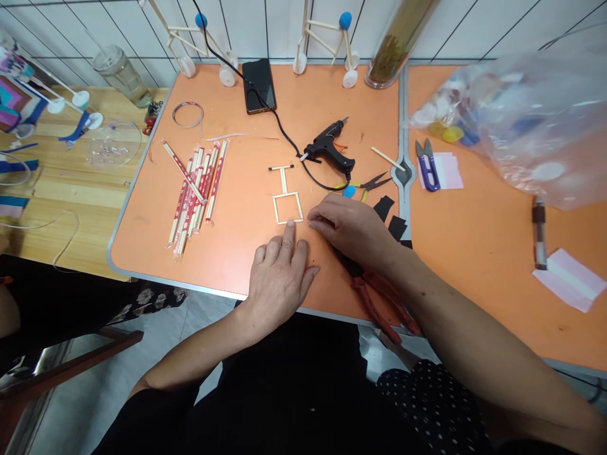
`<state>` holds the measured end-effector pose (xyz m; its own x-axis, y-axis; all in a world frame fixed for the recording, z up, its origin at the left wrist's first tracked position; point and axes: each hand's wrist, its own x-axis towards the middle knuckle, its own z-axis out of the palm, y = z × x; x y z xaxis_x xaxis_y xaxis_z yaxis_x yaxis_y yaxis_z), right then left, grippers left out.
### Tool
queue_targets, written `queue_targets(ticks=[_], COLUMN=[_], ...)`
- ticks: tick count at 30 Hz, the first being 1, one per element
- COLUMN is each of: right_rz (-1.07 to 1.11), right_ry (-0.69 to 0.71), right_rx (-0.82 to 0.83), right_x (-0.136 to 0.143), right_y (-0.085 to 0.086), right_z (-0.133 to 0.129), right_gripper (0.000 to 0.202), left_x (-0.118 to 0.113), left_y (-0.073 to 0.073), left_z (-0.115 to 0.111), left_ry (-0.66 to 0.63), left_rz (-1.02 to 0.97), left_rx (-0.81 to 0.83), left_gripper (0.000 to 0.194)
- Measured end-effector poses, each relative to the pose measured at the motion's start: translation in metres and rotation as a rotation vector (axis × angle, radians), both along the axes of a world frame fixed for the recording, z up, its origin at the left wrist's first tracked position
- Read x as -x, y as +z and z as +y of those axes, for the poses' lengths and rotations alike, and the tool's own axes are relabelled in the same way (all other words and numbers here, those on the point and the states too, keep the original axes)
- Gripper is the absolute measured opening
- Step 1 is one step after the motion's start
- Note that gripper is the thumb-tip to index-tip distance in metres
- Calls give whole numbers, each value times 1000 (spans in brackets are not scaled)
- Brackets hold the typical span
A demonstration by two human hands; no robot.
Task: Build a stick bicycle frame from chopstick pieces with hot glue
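A small frame of pale sticks [288, 194] lies flat on the orange table [227, 253], a square with a stem and a dark-tipped crossbar at its far end. My left hand [281, 272] rests palm down with fingers apart, its index fingertip at the square's near edge. Just right of the square, my right hand [348, 224] has its thumb and fingers pinched together; whatever may be between the fingertips is too small to make out. A black glue gun [332, 146] lies beyond my right hand, with yellow-handled pliers [374, 182] nearby.
Wrapped chopsticks [194, 193] lie at the left. Large red-handled cutters [370, 297] sit under my right forearm. A phone [259, 86] and two stick models with blue balls [345, 21] are at the back. Small scissors [428, 165] and a plastic bag [535, 120] are at the right.
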<state>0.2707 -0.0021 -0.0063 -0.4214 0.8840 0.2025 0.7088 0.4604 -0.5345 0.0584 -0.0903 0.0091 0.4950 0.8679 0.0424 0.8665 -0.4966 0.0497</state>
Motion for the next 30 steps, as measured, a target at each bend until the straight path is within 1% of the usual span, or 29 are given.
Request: queue_targets(ticks=[17,23,30], right_rz=[-8,17,-61], right_ry=[-9,-7,6], right_rx=[-21,-48,-86], right_x=[0,5,15], right_y=[-2,-2,-2], right_z=[0,-2,-3], right_gripper=[15,16,24], left_x=[0,0,-1], left_y=[0,0,0], left_z=[-1,-1,0], left_ry=[1,-2,0], left_rz=[2,3,-7], left_rx=[-10,-16,-3], left_gripper=[44,44,43])
